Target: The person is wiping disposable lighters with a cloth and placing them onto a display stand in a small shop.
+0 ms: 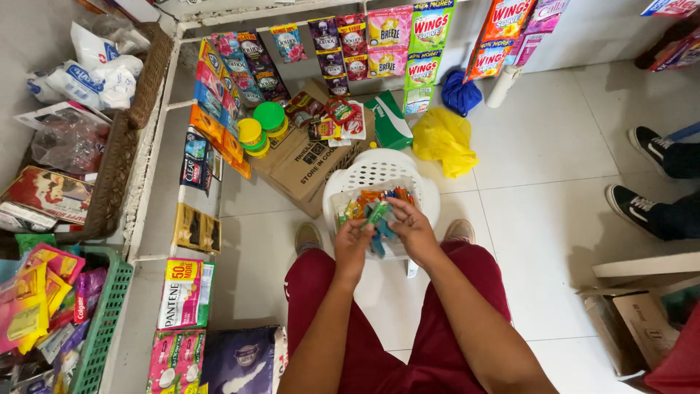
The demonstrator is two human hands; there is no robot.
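Left hand (353,237) grip pinching green sachet (377,212); right hand (413,228) grip closed on blue sachets (384,228) over white basket (350,174).

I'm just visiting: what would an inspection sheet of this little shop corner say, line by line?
Surface: white tiled floor; a white plastic stool stands between the person's feet.
Job's things: small coloured sachets piled on the stool; a green sachet sits between both hands.
Clutter: cardboard box, yellow plastic bag, green-lidded jars.
Grip: left hand and right hand both pinch sachets at the stool.
Cables: nothing seen.
Surroundings: hanging sachet strips on the wall, green basket of packets at left, another person's black shoes at right.
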